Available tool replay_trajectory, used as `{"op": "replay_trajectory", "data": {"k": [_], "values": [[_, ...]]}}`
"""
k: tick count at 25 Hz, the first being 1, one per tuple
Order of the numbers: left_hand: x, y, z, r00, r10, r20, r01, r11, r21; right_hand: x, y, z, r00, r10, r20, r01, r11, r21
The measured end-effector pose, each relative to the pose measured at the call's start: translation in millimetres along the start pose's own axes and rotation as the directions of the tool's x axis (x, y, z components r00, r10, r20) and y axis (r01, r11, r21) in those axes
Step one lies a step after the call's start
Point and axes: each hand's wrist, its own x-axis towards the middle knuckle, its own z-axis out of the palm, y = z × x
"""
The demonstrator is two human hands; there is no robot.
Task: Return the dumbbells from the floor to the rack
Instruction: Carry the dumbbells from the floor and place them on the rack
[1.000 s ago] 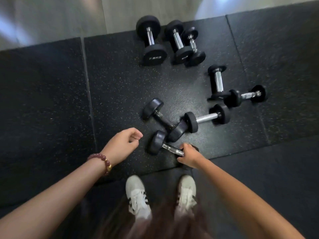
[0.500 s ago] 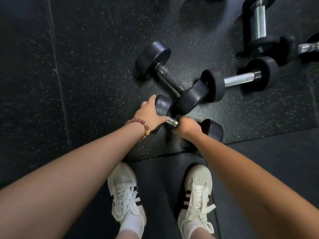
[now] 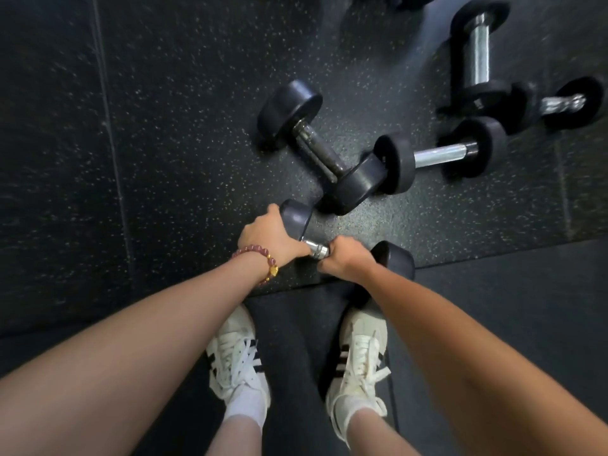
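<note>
A black dumbbell with a chrome handle [image 3: 318,251] lies on the dark rubber floor just in front of my feet. My left hand [image 3: 269,236], with a bead bracelet on the wrist, is closed on the handle beside the dumbbell's left head. My right hand [image 3: 345,260] grips the handle beside its right head [image 3: 396,258]. A second dumbbell [image 3: 320,149] lies diagonally just beyond, its near head close to the held one. A third dumbbell [image 3: 439,156] lies to the right of that. No rack is in view.
Two more dumbbells lie at the far right, one upright-looking [image 3: 478,51] and one smaller [image 3: 562,103]. My white shoes [image 3: 237,357] stand on the nearer floor mat, and a mat seam [image 3: 493,258] runs just behind the held dumbbell.
The view has dropped close to the floor. My left hand, free a second ago, has come onto the dumbbell handle next to my right hand, which held it throughout.
</note>
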Motion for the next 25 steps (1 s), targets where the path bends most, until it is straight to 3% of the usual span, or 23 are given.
{"op": "replay_trajectory", "data": {"k": [9,12,17,21,25], "values": [[-127,0,-114,0.998,0.030,0.057,-0.036,0.993,0.110,-135,-79,-42,0.998,0.011,0.063,-0.014,0.999,0.039],[-174,1,-177,0.998,0.059,-0.011,-0.058,0.992,0.109,-179,-126,-78,0.999,-0.011,0.037,0.008,0.998,0.067],[-300,7,-293,0.979,0.047,-0.196,-0.030,0.995,0.092,-290,-217,-157,0.990,-0.137,-0.031,0.135,0.989,-0.053],[-419,-6,-354,0.954,-0.069,-0.293,0.065,0.998,-0.025,-403,-280,-200,0.979,-0.206,0.007,0.203,0.963,-0.179],[-509,-27,-345,0.908,-0.230,-0.351,0.148,0.958,-0.247,-489,-309,-196,0.972,-0.229,0.058,0.234,0.898,-0.372]]}}
